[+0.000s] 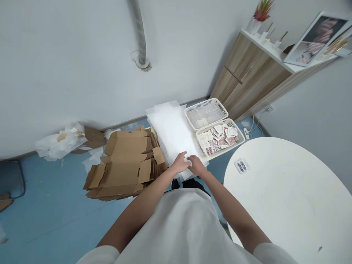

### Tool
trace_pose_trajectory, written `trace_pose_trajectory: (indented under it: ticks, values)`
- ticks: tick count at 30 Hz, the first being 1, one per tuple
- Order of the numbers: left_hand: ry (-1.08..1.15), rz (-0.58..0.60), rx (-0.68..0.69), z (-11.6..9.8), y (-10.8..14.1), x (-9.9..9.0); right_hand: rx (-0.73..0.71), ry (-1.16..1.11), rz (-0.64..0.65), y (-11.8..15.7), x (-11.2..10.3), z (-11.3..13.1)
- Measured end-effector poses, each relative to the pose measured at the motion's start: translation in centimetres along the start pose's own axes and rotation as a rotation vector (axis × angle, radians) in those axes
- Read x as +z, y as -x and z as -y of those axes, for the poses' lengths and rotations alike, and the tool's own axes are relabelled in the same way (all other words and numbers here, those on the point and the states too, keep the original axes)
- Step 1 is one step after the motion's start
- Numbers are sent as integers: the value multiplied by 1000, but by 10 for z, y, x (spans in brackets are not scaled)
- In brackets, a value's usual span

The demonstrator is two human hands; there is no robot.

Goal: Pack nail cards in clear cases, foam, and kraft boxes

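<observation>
A stack of thin white sheets [173, 128], probably packing foam, lies in front of me. Over its near end, my left hand [179, 164] reaches in with its index finger stretched out and its thumb apart. Close beside it is my right hand [196, 165], fingers bent toward the left hand and the thumb spread away from them. The fingertips nearly meet above the sheets, and no separate object shows in either hand. To the left of the stack lie flattened brown cardboard boxes [126, 157], piled in layers.
Right of the sheets are a white basket of clear plastic cases [194, 123] and a basket of printed packets [242, 136]. A round white table [288, 205] holds a small clear case [242, 166]. A wooden cabinet [255, 69] stands behind; crumpled white wrapping [59, 143] lies by the wall.
</observation>
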State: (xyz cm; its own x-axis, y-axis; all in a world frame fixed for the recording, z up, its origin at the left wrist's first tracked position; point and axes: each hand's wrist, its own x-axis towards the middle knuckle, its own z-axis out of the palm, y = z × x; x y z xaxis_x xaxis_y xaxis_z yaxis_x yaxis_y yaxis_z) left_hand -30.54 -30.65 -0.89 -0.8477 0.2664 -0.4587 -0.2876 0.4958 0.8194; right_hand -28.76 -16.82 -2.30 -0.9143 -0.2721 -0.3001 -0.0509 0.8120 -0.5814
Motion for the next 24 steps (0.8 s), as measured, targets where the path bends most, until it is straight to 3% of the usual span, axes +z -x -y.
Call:
trace_pose_trajectory:
  ticks: [7, 11, 16, 24]
  values:
    - [75, -68, -325, -10, -50, -12, 53, -72, -49, -58, 5, -1]
    - [135, -91, -476, -12, -69, -9, 104, -80, 26, -79, 5, -8]
    - [184, -126, -525, -8, -73, -3, 147, -188, 83, -91, 5, -13]
    - [253, -183, -509, 1, -66, -6, 88, -319, 22, -95, 9, -13]
